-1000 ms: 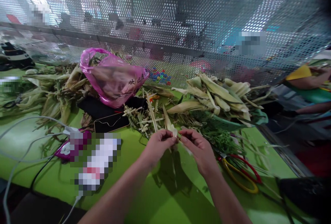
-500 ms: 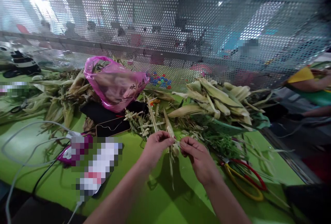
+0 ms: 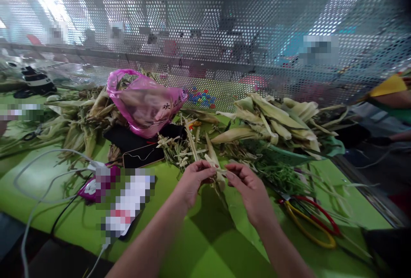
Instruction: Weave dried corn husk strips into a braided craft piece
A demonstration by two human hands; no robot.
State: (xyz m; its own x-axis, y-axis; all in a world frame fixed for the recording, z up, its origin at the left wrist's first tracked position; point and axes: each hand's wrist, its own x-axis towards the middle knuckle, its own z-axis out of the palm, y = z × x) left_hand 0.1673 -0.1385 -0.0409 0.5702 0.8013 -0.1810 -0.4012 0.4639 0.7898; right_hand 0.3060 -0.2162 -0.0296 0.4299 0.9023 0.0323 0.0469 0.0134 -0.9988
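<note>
Both hands meet above the green table (image 3: 205,243), pinching pale strips of corn husk (image 3: 221,171) between them. My left hand (image 3: 196,180) has its thumb and fingers closed on the husk. From the other side, my right hand (image 3: 246,186) pinches an end of a strip. Narrow husk tails hang below the fingers. Just beyond my hands lie a pile of cut husk scraps (image 3: 176,151) and a pointed husk leaf. The exact fold of the strips is partly hidden by my fingers.
Scissors (image 3: 310,220) with red and yellow handles lie at right, near a green basket (image 3: 289,154) heaped with husks (image 3: 276,119). A pink plastic bag (image 3: 146,102), a dark phone (image 3: 143,156), a blurred-out device and cables are at left. A perforated metal screen (image 3: 192,25) stands behind.
My right hand has turned slightly, and its fingers lie further over the husk strip. The hanging tail has swung to the right. The whole view has shifted a little.
</note>
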